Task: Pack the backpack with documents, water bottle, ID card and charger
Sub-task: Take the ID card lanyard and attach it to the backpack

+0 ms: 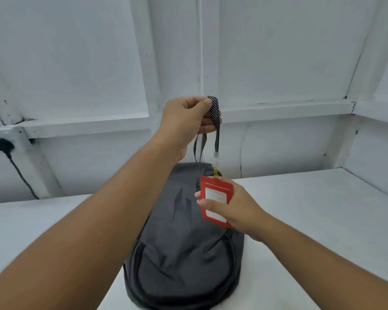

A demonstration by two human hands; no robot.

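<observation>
A red ID card holder (216, 201) with a yellow clip hangs on a dark, white-striped lanyard (213, 110) above a charcoal-grey backpack (179, 249) on a white table (311, 220), by white wall panels (65, 52).

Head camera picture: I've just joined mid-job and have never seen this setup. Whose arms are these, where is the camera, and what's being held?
There is no machine here. A person wears one camera on the head, looking forward and down at their own bare arms. The left hand pinches a striped lanyard up high. The red ID card hangs from it, and the right hand holds that card. Beneath them a grey backpack lies on a white table.
</observation>
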